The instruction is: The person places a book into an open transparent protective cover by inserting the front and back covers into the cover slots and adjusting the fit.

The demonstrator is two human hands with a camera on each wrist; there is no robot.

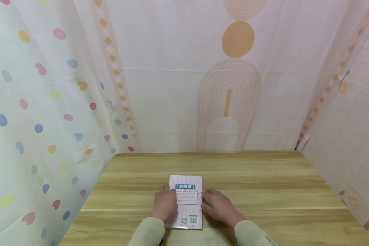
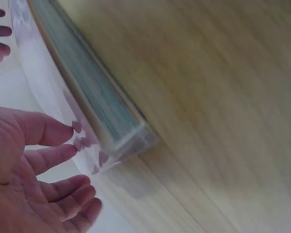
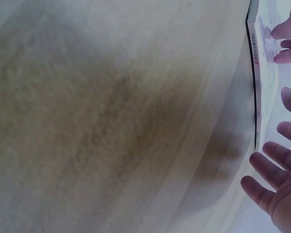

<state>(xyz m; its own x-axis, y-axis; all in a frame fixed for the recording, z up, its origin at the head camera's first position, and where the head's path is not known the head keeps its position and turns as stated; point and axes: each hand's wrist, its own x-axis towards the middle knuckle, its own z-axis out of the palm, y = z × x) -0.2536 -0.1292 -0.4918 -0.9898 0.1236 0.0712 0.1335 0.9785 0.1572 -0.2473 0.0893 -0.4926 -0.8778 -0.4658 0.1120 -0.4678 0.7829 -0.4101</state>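
Observation:
A thin book [image 1: 190,209] with a pale pink striped cover lies on the wooden table [image 1: 264,191], its barcode and QR code facing up near the bottom. My left hand [image 1: 165,204] is at the book's left side, over part of the cover. In the left wrist view, thumb and forefinger tips of the left hand [image 2: 43,170] touch the glossy cover, beside the bluish-grey page edges of the book [image 2: 87,82]. At the opposite side, my right hand [image 1: 219,206] has its fingers spread by the spine. From the right wrist, the right hand [image 3: 281,170] shows loosely extended fingers.
A patterned curtain [image 1: 166,102] hangs behind the table's far edge. Another curtain with coloured dots [image 1: 49,102] borders the left side, and a pale checked one [image 1: 350,136] the right.

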